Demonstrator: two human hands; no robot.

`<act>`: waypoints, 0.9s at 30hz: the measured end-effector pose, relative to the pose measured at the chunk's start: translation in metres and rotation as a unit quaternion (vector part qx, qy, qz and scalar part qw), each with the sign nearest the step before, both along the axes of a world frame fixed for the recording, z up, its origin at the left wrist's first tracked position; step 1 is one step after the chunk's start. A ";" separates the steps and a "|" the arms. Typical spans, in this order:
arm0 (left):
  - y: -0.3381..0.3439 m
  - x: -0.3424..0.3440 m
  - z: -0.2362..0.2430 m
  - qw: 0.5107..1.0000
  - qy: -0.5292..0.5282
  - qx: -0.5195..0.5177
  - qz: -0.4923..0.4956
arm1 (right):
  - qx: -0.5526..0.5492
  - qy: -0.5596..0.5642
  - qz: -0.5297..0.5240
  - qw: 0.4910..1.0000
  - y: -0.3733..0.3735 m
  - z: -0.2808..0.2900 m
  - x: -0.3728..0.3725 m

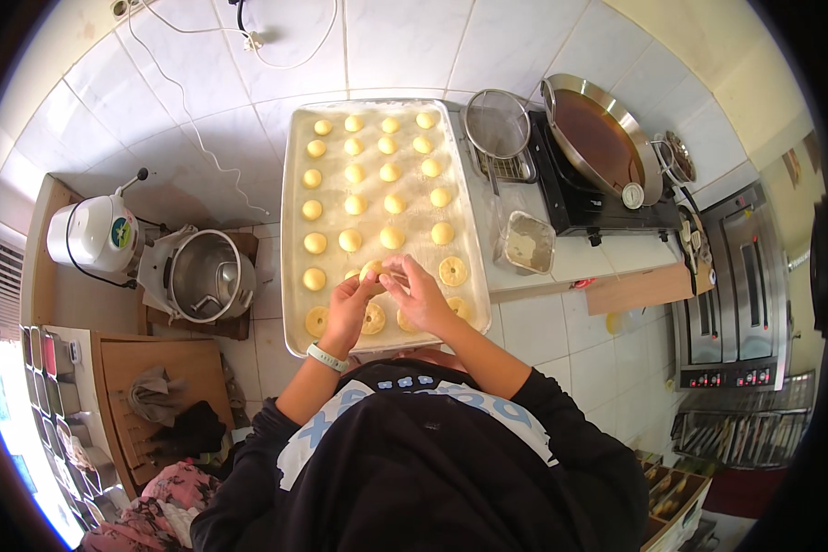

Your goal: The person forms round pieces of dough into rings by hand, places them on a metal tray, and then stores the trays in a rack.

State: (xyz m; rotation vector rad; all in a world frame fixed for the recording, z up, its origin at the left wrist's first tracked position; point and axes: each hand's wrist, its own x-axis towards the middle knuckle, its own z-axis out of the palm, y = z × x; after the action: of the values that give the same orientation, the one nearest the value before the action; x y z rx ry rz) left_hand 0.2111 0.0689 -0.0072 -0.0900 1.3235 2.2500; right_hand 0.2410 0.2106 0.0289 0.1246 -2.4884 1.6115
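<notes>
Tray [474, 333], pale metal, raised rim, whitish floury-looking surface; dough set out in 4 columns.

Finished, by appearance: 5 flattened rounds at the near end, among them a dough ring [452, 270] at the right; each marked at its centre, edges uneven. Whether every mark goes right through cannot be told.

Unworked: 21 dough balls in plain view, such as a dough ball [392, 237] in column 3, plus 1 partly covered by the fingers. Smooth, domed, pale yellow, matt. Judged stage: early, most pieces being round.

In hand: 1 dough piece [373, 269], soft-looking, raised above the tray's near half. Left hand [348, 299]: pinching it between thumb and fingers. Right hand [416, 294]: fingers curled, tips against its right side; firmness of grip cannot be told.

Alongside, right: wire-mesh sieve [497, 123], round; steel pan [640, 147], wide, holding brown liquid; clear tub [528, 243] with pale contents.
</notes>
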 end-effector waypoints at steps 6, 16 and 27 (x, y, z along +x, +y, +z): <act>-0.002 0.004 0.027 0.997 0.049 -0.055 0.038 | -0.077 -0.057 0.003 0.995 0.008 -0.002 -0.007; -0.023 0.005 0.033 0.996 -0.020 0.087 0.021 | -0.090 -0.107 0.037 0.989 -0.007 0.020 -0.008; -0.056 0.010 0.037 0.998 -0.038 0.020 0.042 | -0.145 -0.150 0.068 0.976 -0.025 0.033 -0.002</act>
State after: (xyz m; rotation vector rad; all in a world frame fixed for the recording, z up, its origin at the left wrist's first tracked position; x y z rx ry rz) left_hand 0.2214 0.0130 0.0295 -0.2173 1.2550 2.3178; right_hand 0.2392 0.1852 0.0618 0.0130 -2.4572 2.1770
